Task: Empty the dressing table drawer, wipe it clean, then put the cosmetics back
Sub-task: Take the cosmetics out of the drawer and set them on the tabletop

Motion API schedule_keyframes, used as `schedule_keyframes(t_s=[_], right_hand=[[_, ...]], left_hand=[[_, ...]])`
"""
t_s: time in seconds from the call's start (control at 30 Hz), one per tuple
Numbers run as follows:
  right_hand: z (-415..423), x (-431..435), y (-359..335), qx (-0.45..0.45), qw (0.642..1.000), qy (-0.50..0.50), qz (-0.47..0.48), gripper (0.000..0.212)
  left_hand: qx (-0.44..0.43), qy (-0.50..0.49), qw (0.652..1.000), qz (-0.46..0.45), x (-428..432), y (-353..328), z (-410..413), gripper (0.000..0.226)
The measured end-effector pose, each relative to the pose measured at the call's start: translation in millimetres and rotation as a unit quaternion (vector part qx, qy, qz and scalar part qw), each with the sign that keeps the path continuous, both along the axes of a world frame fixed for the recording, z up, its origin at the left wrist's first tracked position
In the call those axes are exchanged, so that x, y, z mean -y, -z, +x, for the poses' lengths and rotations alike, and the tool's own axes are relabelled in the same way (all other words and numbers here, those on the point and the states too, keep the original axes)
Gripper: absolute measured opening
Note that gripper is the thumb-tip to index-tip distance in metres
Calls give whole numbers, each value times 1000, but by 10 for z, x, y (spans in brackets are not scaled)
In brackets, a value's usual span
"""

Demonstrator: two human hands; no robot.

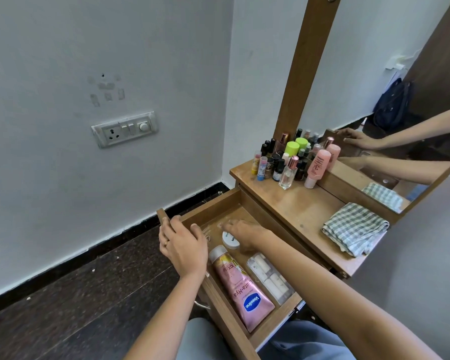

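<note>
The wooden drawer (216, 206) of the dressing table is pulled out. Inside lie a pink Vaseline tube (240, 287), a clear packet of white rolls (269, 278) and a white oval container (230, 241). My left hand (183, 242) grips the drawer's front edge, with a ring on one finger. My right hand (244, 231) reaches into the drawer with fingers stretched over its dusty far floor, right beside the white container. A folded green checked cloth (355, 228) lies on the tabletop (296, 203) to the right.
Several small bottles, lip balms and a pink tube (289, 162) stand clustered at the tabletop's back corner by the mirror (374, 100). A wall with a switch panel (125, 129) is to the left. Dark floor lies below the drawer; my knees are under it.
</note>
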State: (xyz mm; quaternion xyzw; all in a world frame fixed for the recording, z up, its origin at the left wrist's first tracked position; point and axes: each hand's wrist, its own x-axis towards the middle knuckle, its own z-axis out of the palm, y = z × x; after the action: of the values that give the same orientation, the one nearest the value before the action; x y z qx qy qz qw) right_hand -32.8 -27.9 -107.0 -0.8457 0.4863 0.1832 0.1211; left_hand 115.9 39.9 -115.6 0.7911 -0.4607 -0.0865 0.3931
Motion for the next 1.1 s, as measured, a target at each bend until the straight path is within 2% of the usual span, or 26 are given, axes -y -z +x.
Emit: schedule_keyframes(t_s=[0.1,0.2,0.33,0.4,0.5,0.63,0.8,1.0,1.1], right_hand=[[11,-47,-61,10,999,-10,-38,69],[-14,-114,-289,49,995,17,-82,71],[-145,-192,-779,212,956,152,-136,80],[-245,-188,-952,250,923,235,-172,78],[-351,-121,-1041,207,904,288,-239,69],[-350,-82,-1002,138,914,293,-243,53],[-333,-85,-905,141,900,314,-267,37],[-327,-110,-898,90,901,295,-305,31],[-336,-115,-842,92,902,291,-306,31]], left_hand=[[0,-2,1000,-1,7,5,4,36],[-1,-2,1000,-5,6,13,3,35],[-9,-3,1000,-10,9,7,1,34],[-9,-3,1000,-10,8,5,0,35],[-9,-4,1000,-11,5,2,0,35],[-15,-6,1000,-13,3,-10,-6,34],[-17,-3,1000,-11,5,-25,-5,34],[-12,-1,1000,-7,-5,-21,-1,33],[-10,-1,1000,-6,-9,-19,1,33]])
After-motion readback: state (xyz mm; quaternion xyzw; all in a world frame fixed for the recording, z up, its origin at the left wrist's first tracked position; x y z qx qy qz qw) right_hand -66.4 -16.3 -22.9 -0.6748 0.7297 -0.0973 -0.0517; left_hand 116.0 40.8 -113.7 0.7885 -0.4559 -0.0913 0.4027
